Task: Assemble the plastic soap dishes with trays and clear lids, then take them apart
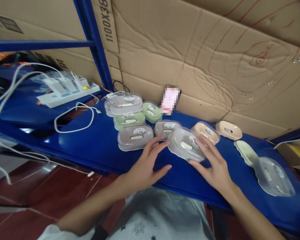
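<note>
Tilted over the blue shelf, an oval plastic box with a clear lid [182, 146] is slightly blurred. My right hand [215, 168] grips its right side, thumb at the near edge and fingers over the lid. On the other side, my left hand [146, 166] has its fingers apart, the fingertips close to the box's left edge. Just behind stands a grey-brown box [162, 128], partly hidden by the tilted one. Another grey-brown box [135, 137] lies beyond my left fingers. A peach box with a clear lid [203, 131] is behind my right fingers.
Green boxes [129, 120] and a pale stacked box [126, 101] stand at the back left. Rightward are a peach box [228, 130], a cream tray [245, 151] and a clear lid [273, 176]. A phone [170, 99] leans on cardboard; a power strip [70, 95] trails cables.
</note>
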A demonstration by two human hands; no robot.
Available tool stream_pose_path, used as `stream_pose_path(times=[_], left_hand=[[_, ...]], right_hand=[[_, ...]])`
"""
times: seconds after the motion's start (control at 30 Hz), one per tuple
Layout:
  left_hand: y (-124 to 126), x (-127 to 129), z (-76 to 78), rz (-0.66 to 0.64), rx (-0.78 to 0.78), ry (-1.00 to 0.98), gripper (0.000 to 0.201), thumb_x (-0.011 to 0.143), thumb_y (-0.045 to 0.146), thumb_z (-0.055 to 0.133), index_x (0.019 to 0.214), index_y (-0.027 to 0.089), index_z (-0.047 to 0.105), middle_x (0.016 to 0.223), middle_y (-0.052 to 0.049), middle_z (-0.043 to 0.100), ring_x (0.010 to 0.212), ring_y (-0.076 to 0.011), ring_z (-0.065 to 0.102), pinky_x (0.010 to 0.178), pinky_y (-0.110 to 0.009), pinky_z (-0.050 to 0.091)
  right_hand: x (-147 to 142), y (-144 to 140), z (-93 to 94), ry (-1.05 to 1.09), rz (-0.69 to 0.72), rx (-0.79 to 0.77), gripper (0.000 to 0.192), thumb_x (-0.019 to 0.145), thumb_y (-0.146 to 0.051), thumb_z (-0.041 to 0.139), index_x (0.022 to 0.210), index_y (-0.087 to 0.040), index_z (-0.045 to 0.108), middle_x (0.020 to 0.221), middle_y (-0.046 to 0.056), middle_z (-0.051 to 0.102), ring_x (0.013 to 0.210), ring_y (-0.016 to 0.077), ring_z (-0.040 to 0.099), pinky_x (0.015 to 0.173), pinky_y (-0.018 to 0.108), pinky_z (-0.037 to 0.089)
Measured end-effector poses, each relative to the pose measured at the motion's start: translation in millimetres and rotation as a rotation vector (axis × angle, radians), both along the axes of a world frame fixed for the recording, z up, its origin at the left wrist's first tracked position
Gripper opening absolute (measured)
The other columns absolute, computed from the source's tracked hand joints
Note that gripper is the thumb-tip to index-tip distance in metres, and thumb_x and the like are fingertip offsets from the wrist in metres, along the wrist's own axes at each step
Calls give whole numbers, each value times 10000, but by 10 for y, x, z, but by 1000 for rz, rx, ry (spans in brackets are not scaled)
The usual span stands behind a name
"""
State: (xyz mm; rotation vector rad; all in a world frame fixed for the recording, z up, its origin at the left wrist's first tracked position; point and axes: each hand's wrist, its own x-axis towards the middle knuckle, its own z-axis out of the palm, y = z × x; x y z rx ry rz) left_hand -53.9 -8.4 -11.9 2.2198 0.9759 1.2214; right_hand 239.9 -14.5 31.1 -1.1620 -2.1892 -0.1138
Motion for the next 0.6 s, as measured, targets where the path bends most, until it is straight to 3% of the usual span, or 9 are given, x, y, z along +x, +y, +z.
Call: stream_pose_path(times=[0.07, 0.13, 0.23, 0.33, 0.43, 0.6], left_hand=[[-27, 0, 38, 34, 108, -66, 348, 1036, 272, 664, 1370, 242, 571, 1340, -124, 629, 1273, -265, 650, 1083, -454, 583], [-40, 5, 67, 13, 172, -36, 48, 1040, 224, 622, 1084, 225, 641, 1026, -54, 684, 961, -200, 694, 870, -361, 616], [-9, 21, 64, 115, 177, 121, 207, 1058, 237, 564, 860, 225, 627, 825, -28, 673, 787, -192, 664, 770, -367, 592], [58, 37, 16, 231, 123, 253, 127, 1049, 272, 591, 1057, 211, 702, 1071, -89, 763, 1021, -283, 737, 935, -496, 613], [98, 42, -37, 204, 87, 305, 309, 1046, 302, 629, 1330, 188, 673, 1466, -166, 660, 1353, -373, 649, 1110, -603, 556], [95, 20, -93, 166, 52, 267, 322, 1069, 322, 610, 1364, 204, 657, 1606, -171, 544, 1490, -360, 551, 1209, -598, 507]], right_hand=[[-191, 283, 111, -6, 58, 20, 774, 1011, -435, 751, 1695, -385, 391, 1692, 91, 483, 1524, 339, 526, 1261, 561, 470], [-446, 585, 158, -45, 153, 31, 767, 1027, -456, 722, 1705, -371, 372, 1699, 110, 469, 1552, 341, 486, 1269, 584, 448], [-818, 1030, 150, -106, 288, -6, 756, 1035, -488, 698, 1704, -333, 382, 1710, 129, 445, 1598, 331, 408, 1292, 589, 408], [-1050, 1386, 133, -178, 425, -71, 747, 1051, -510, 662, 1708, -308, 370, 1753, 123, 377, 1641, 307, 325, 1319, 574, 363], [-1142, 1578, 151, -245, 468, -77, 682, 1081, -507, 608, 1698, -320, 386, 1759, 97, 378, 1665, 304, 261, 1329, 600, 318], [-1026, 1484, 279, -315, 371, -33, 706, 1096, -484, 582, 1715, -249, 338, 1788, 142, 303, 1660, 319, 262, 1323, 590, 300]])
